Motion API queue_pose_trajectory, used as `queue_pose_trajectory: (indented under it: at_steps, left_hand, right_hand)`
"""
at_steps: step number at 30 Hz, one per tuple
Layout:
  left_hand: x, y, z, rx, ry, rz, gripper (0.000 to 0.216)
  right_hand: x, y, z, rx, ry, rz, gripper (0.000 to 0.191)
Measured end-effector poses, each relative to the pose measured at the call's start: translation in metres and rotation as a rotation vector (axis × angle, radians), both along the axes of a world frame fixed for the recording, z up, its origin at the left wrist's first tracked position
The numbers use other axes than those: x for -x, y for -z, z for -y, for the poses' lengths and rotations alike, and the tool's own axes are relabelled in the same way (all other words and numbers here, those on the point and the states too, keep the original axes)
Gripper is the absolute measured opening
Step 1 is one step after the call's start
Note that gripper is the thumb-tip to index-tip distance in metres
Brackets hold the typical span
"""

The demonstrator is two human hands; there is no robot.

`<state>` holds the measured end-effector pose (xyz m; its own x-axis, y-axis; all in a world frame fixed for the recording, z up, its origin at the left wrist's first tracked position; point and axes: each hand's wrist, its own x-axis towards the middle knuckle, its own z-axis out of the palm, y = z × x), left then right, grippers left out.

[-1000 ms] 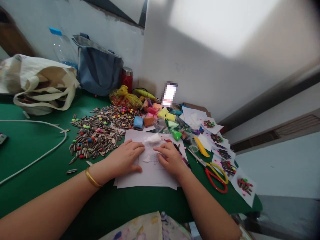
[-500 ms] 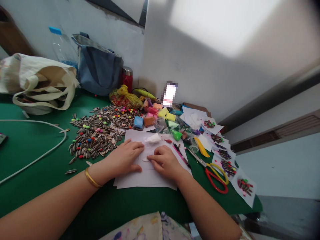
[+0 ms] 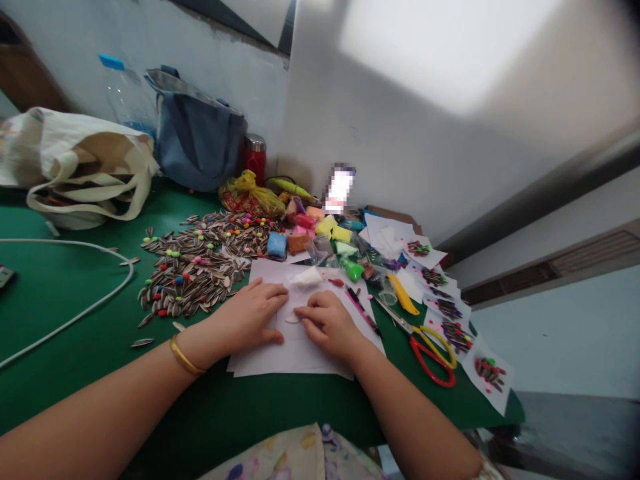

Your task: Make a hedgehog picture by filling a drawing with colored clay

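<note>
"Room?"
"Green worktop (image 3: pixel 200 408) is showing between its front edge and the paper (image 3: pixel 310 361)."
"Hands?"
"Left hand (image 3: pixel 253 317) is lying flat on the paper's left side, fingers slightly spread; right hand (image 3: pixel 331 327) is curling, fingertips touching a smooth white sliver (image 3: pixel 291 319) mid-paper."
"Pinching?"
"I'm not managing to tell."

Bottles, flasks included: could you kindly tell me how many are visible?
2: a clear bottle behind the cream bag, a red flask beside the blue bag. Others may be hidden.

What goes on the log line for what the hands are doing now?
left hand: resting on paper | right hand: fingers at small white piece | beyond left hand: seeds | right side: scissors
</note>
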<state>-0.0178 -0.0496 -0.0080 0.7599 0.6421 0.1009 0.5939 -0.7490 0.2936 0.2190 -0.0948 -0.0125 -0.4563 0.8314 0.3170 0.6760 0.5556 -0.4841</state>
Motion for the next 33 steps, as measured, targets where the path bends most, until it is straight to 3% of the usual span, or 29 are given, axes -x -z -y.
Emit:
queue_pose_trajectory:
  at_steps: [5, 25, 33]
  left_hand:
    - [-0.0001, -0.0013, 0.0006, -0.01, 0.003, -0.004, 0.066]
    - [0.0005, -0.0028, 0.0015, 0.001, 0.014, 0.033, 0.057]
    - [-0.0001, -0.0055, 0.0022, 0.011, 0.012, -0.002, 0.058]
  right_hand:
    - [-0.0038, -0.0003, -0.001, 0.002, 0.037, -0.071, 0.028]
    - [-0.0026, 0.0001, -0.0002, -0.009, 0.017, -0.022, 0.025]
    - [-0.004, -0.0028, 0.0026, -0.034, -0.092, 0.051, 0.024]
